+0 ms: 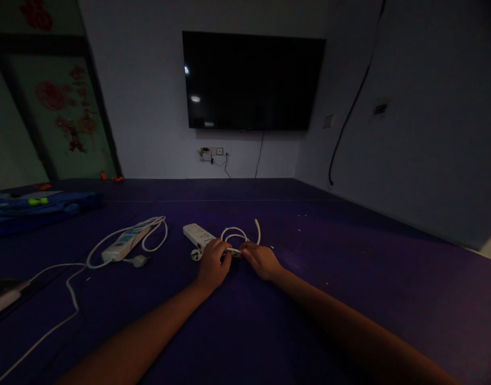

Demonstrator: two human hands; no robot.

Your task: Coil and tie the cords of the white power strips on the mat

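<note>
A white power strip (pixel 197 233) lies on the purple surface in front of me, its near end beside my left hand. My left hand (pixel 215 261) is closed at that end, on the white cable (pixel 234 250) coming off it. Close by on the right, my right hand (pixel 263 260) pinches the same cable. Between and beyond the hands the cable makes a loop, and a free-standing bend of it rises behind my right hand. The round plug (pixel 196 254) rests just left of my left hand. My fingertips partly hide the cable.
To the left lies a second white power strip (pixel 127 241) with its coiled cord and plug (pixel 139 261). Another white strip (pixel 5 302) sits at the left edge. Blue items (pixel 48 206) lie farther back. A television (pixel 253 80) hangs on the wall, and a black cable (pixel 351 109) dangles at right.
</note>
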